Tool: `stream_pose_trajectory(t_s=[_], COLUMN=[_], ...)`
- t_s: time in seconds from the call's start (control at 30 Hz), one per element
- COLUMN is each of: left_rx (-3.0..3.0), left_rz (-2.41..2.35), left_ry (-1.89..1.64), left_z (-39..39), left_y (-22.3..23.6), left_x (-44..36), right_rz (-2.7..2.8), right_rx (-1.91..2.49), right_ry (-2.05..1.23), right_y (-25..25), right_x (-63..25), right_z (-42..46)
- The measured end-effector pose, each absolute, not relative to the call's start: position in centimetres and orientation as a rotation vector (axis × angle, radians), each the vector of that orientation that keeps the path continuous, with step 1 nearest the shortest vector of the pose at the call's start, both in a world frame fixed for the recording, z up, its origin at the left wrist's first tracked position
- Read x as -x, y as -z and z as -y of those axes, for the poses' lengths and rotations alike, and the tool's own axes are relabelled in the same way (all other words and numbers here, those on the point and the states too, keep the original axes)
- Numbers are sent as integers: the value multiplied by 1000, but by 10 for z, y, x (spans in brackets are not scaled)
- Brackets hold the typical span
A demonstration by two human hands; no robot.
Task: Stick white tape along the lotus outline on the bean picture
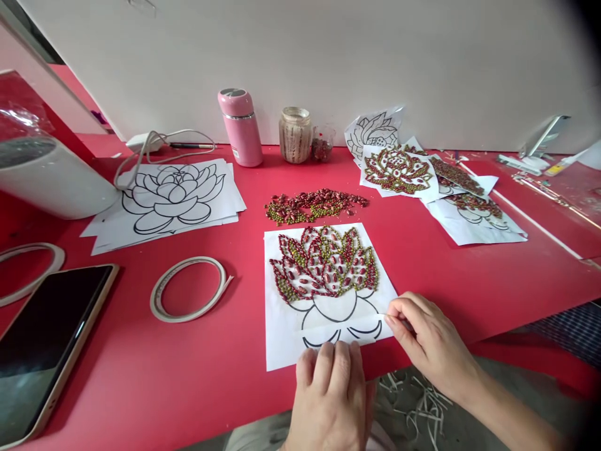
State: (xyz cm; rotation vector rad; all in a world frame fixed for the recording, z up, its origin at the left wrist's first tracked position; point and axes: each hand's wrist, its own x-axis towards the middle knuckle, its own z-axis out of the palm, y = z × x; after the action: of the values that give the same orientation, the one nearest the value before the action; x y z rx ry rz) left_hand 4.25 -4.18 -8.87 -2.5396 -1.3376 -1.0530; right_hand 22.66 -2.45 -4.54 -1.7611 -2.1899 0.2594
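Note:
A white sheet with a printed lotus [282, 341] lies in front of me. Red and green beans cover its upper petals, while the lower petals are bare line drawing. A pale strip of double-sided tape [347, 324] runs across those lower petals. My right hand [422, 332] pinches the strip's end at the sheet's right edge between thumb and forefinger. My left hand [328, 388] has its fingers bent and together over the sheet's lower edge; its thumb is hidden. Behind the sheet is a pile of loose red and green beans [312, 207].
A tape roll [157, 300] and a phone [51, 351] lie left, below stacked lotus sheets [173, 200]. A pink flask [241, 128] and a glass jar [295, 134] stand at the back. Bean-covered lotus sheets [399, 172] lie back right. Paper scraps [425, 407] litter the floor.

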Motion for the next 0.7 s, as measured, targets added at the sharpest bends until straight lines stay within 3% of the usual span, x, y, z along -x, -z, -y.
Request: stream_pose_trajectory(t_s=[0.3,0.7], left_rx=[2632,2675], left_rz=[1310,1431], left_ry=[882,669], left_z=[41,40], left_y=[76,70], left_x=[-40,-48], right_rz=[2410,2364], right_rx=[1709,1843], right_ry=[-304,-687], right_y=[-3,-1], right_x=[-204,-212], right_z=[-4,-14])
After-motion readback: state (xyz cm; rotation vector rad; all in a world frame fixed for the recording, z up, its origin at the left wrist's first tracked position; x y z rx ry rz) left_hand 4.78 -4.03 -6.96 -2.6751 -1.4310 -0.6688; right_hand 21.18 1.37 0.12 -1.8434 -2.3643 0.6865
